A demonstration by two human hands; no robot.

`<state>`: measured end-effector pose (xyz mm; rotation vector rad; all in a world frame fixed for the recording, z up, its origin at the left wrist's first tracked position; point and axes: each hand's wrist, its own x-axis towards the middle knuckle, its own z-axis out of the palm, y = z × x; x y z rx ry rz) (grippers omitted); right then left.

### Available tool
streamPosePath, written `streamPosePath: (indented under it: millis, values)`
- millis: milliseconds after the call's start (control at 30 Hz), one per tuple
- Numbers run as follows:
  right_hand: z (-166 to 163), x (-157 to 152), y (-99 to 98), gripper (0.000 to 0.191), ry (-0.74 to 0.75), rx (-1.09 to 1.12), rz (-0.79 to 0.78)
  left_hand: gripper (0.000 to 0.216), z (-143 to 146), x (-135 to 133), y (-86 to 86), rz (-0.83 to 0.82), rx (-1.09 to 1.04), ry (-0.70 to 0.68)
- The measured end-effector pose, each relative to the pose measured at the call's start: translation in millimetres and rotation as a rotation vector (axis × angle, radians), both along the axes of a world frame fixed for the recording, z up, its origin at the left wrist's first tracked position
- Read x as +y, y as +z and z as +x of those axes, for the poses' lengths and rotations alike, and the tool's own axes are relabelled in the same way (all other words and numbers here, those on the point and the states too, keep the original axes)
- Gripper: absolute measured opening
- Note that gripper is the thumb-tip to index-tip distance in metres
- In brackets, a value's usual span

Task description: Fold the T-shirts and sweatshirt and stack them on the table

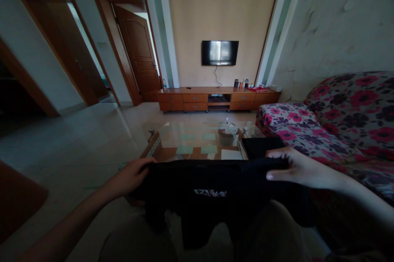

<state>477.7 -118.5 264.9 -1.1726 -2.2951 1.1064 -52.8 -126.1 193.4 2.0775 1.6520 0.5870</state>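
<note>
A black shirt [212,175] with a small pale printed patch of lettering is stretched between my hands, over my knees and the near edge of the glass coffee table [168,139]. My left hand [134,175] grips it at the left, thumb and fingers closed on the cloth. At the right, my right hand [285,165] pinches its upper edge between thumb and fingers. Loose cloth hangs down in the middle. Just beyond my right hand, a dark cloth bundle [261,147] lies on the table's right side.
A flower-patterned sofa [338,130] stands along the right. Across the floor, a low wooden cabinet [193,99] bears bottles and cans, beneath a wall television [219,53]. A bowl-shaped container [227,136] shows at the glass table. A wooden door [137,50] stands ajar at the left.
</note>
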Motion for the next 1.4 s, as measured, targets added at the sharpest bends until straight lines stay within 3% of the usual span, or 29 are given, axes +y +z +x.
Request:
streamPosePath:
  millis: [167, 333, 467, 700, 933, 1033, 1200, 1300, 1400]
  values:
    - [25, 12, 19.3, 0.026, 0.046, -0.220, -0.059, 0.037, -4, -13, 19.4, 0.105, 0.017, 0.116]
    - [39, 29, 37.8, 0.025, -0.017, -0.300, 0.212, 0.039, -13, -17, 41.4, 0.049, -0.025, 0.199]
    - [44, 35, 44.7, 0.023, -0.046, -0.316, 0.438, 0.039, -32, -15, 48.4, 0.056, -0.043, 0.247]
    - [47, 41, 47.3, 0.027, -0.143, -0.347, 0.652, 0.058, -31, -26, 57.5, -0.071, -0.363, 0.423]
    - [41, 31, 54.3, 0.029, -0.385, -0.463, 0.894, 0.060, -41, -29, 64.1, -0.137, -0.431, 0.386]
    - [39, 27, 56.9, 0.031, -0.394, -0.484, 0.880, 0.059, -50, -29, 60.8, -0.238, -0.395, 0.341]
    - [30, 21, 57.6, 0.037, -0.243, -0.416, 0.774, 0.056, -56, -23, 47.5, -0.312, -0.568, 0.331]
    - [30, 22, 55.9, 0.035, -0.268, -0.417, 0.743, 0.060, -55, -15, 37.6, -0.263, -0.610, 0.351]
    - [35, 30, 53.7, 0.034, -0.344, -0.388, 0.675, 0.068, -53, -8, 32.9, -0.110, -0.519, 0.445]
